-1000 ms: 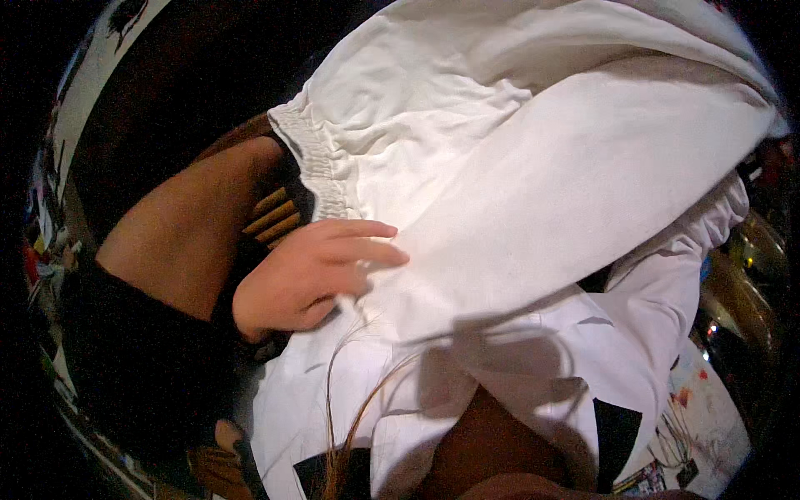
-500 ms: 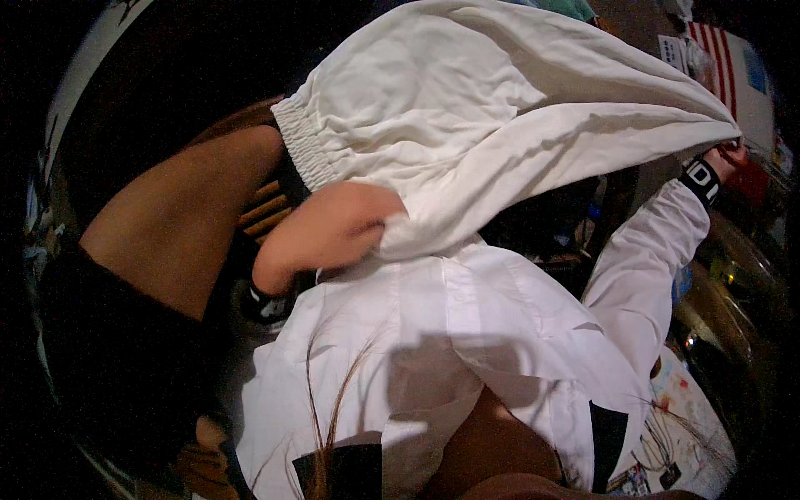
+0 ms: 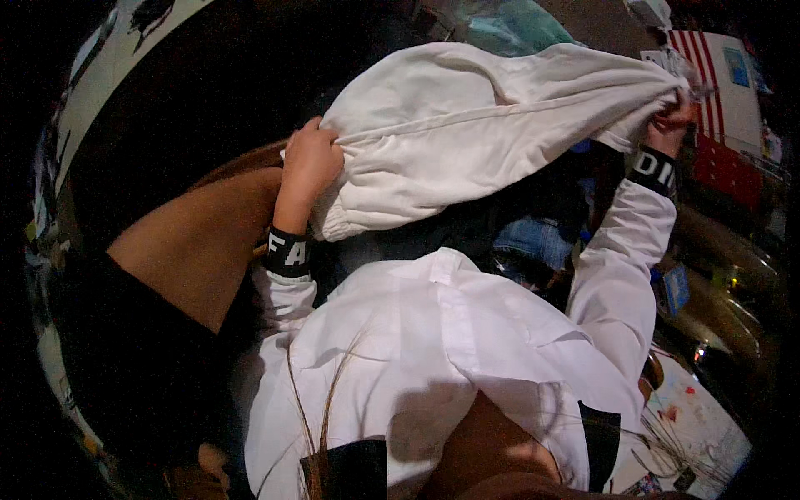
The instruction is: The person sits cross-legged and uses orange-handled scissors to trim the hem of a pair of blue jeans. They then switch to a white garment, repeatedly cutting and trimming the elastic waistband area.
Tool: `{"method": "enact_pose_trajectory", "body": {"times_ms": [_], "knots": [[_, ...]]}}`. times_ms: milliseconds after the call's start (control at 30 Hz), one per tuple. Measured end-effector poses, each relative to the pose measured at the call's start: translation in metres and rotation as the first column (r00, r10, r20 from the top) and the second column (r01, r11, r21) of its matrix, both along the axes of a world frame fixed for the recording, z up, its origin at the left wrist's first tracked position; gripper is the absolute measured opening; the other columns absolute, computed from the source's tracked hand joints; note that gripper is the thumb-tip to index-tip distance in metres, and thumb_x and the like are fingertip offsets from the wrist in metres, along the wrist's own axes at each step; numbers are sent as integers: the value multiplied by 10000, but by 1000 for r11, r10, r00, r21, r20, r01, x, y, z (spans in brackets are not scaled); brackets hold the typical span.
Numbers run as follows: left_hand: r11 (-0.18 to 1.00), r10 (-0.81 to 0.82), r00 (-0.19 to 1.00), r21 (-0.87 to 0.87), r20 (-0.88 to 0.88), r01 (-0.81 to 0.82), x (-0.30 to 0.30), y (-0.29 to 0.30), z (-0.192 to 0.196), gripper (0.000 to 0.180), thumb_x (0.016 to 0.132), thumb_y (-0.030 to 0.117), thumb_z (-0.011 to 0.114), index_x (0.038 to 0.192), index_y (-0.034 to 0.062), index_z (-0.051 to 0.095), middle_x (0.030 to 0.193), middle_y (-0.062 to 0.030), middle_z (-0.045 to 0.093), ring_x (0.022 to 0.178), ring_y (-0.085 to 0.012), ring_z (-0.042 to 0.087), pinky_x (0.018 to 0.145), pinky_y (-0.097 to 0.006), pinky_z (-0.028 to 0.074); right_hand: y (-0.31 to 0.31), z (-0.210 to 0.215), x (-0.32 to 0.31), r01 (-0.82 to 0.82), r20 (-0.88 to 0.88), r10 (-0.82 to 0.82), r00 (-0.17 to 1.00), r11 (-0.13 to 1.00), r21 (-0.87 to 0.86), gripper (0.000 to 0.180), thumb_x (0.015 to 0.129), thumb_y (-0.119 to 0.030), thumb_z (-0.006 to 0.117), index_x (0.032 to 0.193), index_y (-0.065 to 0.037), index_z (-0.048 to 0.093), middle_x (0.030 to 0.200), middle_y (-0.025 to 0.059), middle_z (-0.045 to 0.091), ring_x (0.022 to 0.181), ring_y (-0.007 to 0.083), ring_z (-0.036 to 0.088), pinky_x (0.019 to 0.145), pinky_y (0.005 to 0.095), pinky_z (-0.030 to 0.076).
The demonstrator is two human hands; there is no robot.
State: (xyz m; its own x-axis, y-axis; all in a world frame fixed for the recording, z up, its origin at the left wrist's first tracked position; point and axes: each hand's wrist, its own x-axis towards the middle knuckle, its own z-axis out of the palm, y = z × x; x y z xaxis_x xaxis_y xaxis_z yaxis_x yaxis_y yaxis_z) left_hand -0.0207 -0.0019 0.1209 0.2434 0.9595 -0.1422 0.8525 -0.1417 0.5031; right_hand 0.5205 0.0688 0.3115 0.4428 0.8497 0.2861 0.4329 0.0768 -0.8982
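A pair of white elastic-waist trousers is stretched out in the air in front of my chest, running from left to right with soft folds. My left hand is closed on the gathered waistband end, its fingers curled over the cloth. At the far right my right hand grips the bunched narrow end of the trousers. The cloth partly hides the fingers of that hand. A gathered elastic edge hangs below my left hand.
Left of my forearm is a bent leg next to black cloth. Blue denim lies below the trousers. A pale green plastic bag is beyond them. A red-striped item stands at far right, and a stained white surface at lower right.
My left hand has moved up from the lower edge of the trousers and now grips the waistband end. The right hand has shifted up and left. The trousers have turned and look narrower.
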Motion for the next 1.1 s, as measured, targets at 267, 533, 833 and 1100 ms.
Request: {"method": "enact_pose_trajectory", "body": {"times_ms": [267, 533, 833, 1100], "knots": [[997, 65, 962, -47, 264, -55, 9, -29, -19, 252, 751, 131, 466, 852, -36, 626, 851, -174, 520, 853, -298, 526, 768, -370, 426, 33, -54, -54, -324, 586, 135, 799, 918, 229, 458, 793, -200, 621, 1175, -10, 454, 1073, 101, 529, 953, 244, 530, 867, 369, 428], [997, -62, 291, 48, 955, 55, 0, -98, 46, 350, 613, 58, 396, 859, -80, 604, 1069, -164, 493, 969, -249, 480, 893, -316, 354, 51, 24, -133, -446, -525, 849, 60, 493, 747, 539, 880, -458, 493, 1280, -104, 420, 1235, 94, 483, 1109, 254, 462, 950, 451, 359], [952, -93, 455, -55, 885, 300, 67, -129, -12, 199, 675, 38, 418, 790, -65, 542, 982, -191, 450, 909, -281, 473, 854, -312, 369, 61, -131, -115, -298, -337, 332, 881, 943, 148, 483, 803, -319, 658, 1145, -26, 484, 955, 57, 560, 803, 158, 536, 671, 315, 436], [914, -283, 664, -14, 692, 404, 109, -124, -22, 193, 691, 89, 456, 798, -19, 574, 806, -188, 467, 770, -355, 491, 679, -415, 405, -30, -213, -146, -124, -347, 50, 937, 973, -194, 417, 804, -172, 687, 1115, 2, 469, 861, 29, 580, 693, 103, 535, 587, 234, 430]]}}
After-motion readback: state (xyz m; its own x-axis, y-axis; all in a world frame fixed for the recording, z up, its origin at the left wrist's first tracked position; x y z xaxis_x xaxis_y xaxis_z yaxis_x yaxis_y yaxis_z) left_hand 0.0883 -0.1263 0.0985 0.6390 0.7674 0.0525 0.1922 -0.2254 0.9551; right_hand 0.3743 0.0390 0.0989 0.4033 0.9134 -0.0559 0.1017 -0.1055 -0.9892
